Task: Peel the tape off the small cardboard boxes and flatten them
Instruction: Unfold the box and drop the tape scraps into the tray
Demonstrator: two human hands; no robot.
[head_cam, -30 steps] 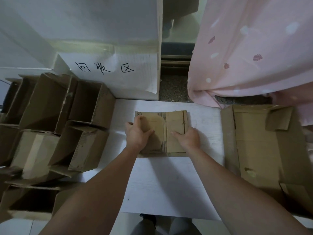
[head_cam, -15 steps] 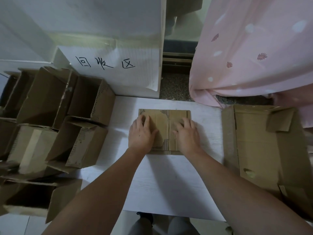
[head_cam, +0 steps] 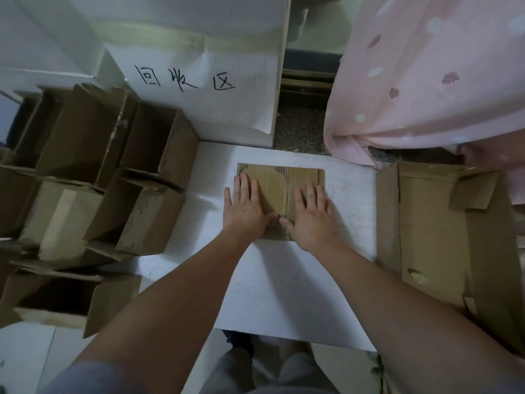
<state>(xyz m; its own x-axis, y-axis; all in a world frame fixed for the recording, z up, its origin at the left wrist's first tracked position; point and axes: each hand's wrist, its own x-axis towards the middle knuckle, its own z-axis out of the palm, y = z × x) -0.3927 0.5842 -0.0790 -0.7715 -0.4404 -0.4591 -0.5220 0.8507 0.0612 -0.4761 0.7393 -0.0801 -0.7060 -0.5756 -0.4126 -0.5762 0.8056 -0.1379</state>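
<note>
Head camera looks down on a flattened cardboard box (head_cam: pixel 279 191) lying near the middle of the frame on a white table (head_cam: pixel 284 294), closer to the table's far edge than to its near one. Both hands lie palm-down on the cardboard, fingers straight and spread. Left hand (head_cam: pixel 245 210) covers the sheet's left part, its little finger reaching past the left edge onto the table. Right hand (head_cam: pixel 312 214) covers the lower right part, and the two thumbs nearly meet over the sheet's lower middle (whether the tips touch cannot be told). A vertical fold line runs down the cardboard between the hands, and torn patches show ribbed corrugation along the top edge and beside the thumbs.

Filling the left side of the frame is a cluster of open small cardboard boxes (head_cam: pixel 147 211), packed close together with flaps standing up; one near the left-centre carries a pale strip of tape (head_cam: pixel 55 220) down its side. At the right edge of the table sits a large opened carton (head_cam: pixel 431 231) with a bent flap at its upper right. Beyond the table, upper centre, hangs a white paper sign (head_cam: pixel 199 89) bearing three handwritten black characters. A pink patterned curtain (head_cam: pixel 426 81) fills the upper right of the frame.
</note>
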